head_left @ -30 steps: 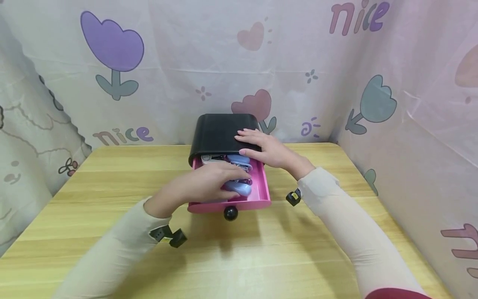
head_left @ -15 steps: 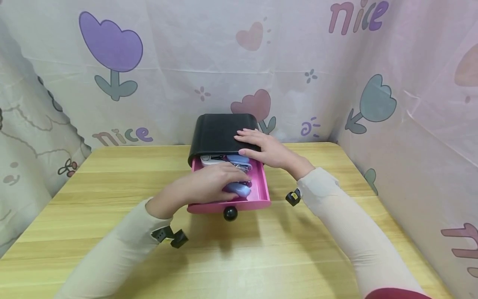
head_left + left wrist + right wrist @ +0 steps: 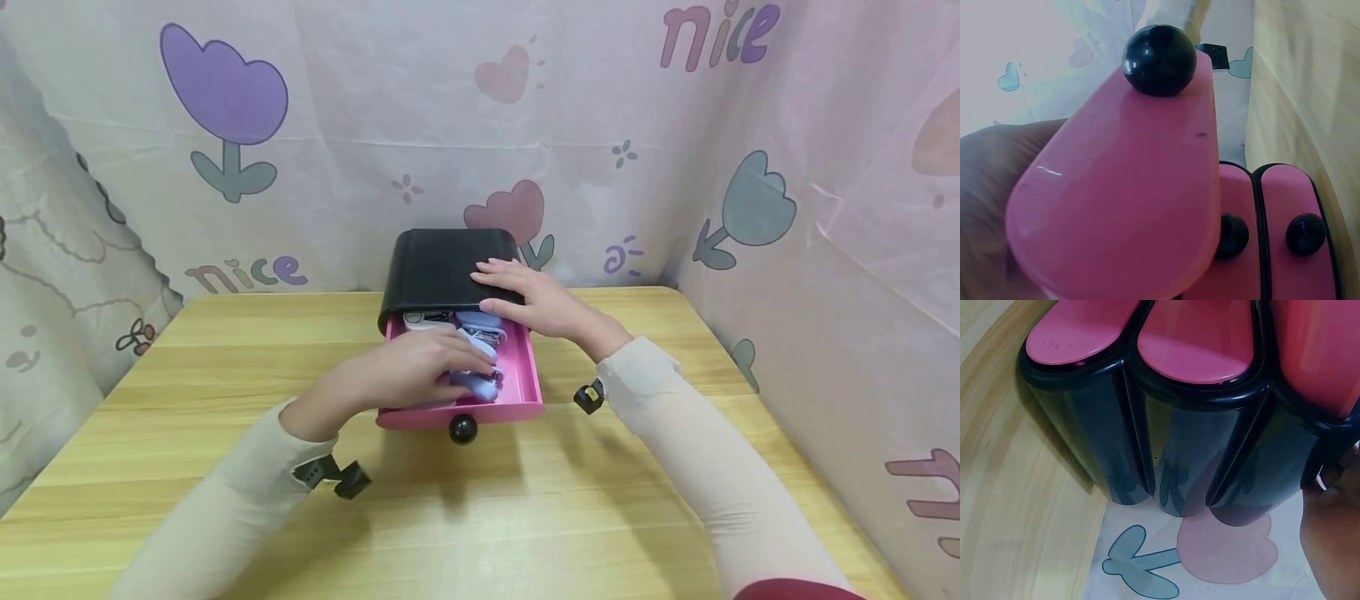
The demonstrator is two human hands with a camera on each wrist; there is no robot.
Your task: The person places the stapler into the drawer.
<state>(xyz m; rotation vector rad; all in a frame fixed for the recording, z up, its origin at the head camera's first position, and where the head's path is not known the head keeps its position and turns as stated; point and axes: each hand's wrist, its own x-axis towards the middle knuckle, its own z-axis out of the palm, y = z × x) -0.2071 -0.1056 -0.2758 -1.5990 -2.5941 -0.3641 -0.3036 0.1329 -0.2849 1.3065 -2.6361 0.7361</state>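
Note:
A black drawer cabinet (image 3: pixel 446 267) has its pink top drawer (image 3: pixel 521 375) pulled out. My left hand (image 3: pixel 416 367) reaches into this drawer, its fingers curled over a light blue stapler (image 3: pixel 476 385) with metal parts and the thumb at its near side. More light blue staplers (image 3: pixel 480 320) and a white item (image 3: pixel 427 320) lie further in, some partly covered by the hand and the cabinet. In the left wrist view the drawer's pink front (image 3: pixel 1129 169) hides the fingers. My right hand (image 3: pixel 536 300) rests with extended fingers on the right of the cabinet's top.
A round black knob (image 3: pixel 462 429) sticks out from the drawer front. Below it, two lower drawers (image 3: pixel 1288 187) stand closed in the left wrist view. The cabinet sits at the back of a wooden table (image 3: pixel 262 358), before a patterned curtain (image 3: pixel 360 150).
My left hand has drawn back slightly to the left inside the drawer. The light blue stapler under its fingers has shifted, and more blue shows above it. The right hand stays still.

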